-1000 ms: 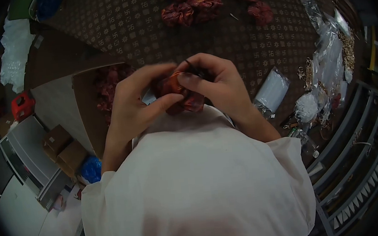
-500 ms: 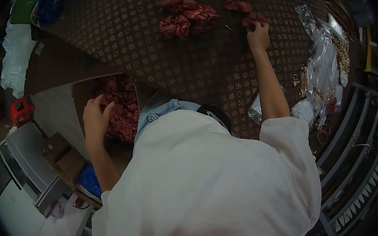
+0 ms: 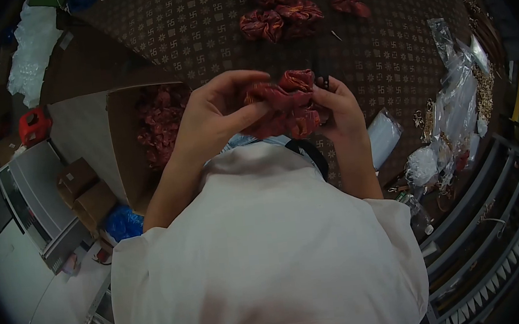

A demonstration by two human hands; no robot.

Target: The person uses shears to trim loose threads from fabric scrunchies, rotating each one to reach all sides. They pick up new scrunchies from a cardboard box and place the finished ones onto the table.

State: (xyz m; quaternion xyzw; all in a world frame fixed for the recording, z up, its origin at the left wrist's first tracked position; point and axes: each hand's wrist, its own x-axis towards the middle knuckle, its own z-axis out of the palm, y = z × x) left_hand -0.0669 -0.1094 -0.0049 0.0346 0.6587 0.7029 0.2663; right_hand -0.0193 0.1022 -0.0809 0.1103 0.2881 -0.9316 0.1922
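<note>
A dark red scrunchie (image 3: 294, 99) with shiny, gathered fabric is held up in front of my shirt, between both hands. My left hand (image 3: 213, 107) grips its left side, thumb below and fingers curled over the top. My right hand (image 3: 342, 107) pinches its right side with thumb and fingers. A small black piece (image 3: 326, 82) shows by the right fingertips. Further up on the brown patterned tabletop (image 3: 198, 49) lie a cluster of red scrunchies (image 3: 282, 13) and a single one (image 3: 350, 4) to their right.
An open cardboard box (image 3: 125, 137) of red scrunchies (image 3: 159, 125) stands at the left of the table. Clear plastic bags (image 3: 454, 106) and gold-coloured bits (image 3: 484, 81) lie along the right side. A small thin tool (image 3: 336, 35) rests near the cluster. Grey metal rails (image 3: 484, 228) stand at lower right.
My right hand has brought a scrunchie from the table's far side back to my body. My left hand has left the box and now holds the scrunchie too.
</note>
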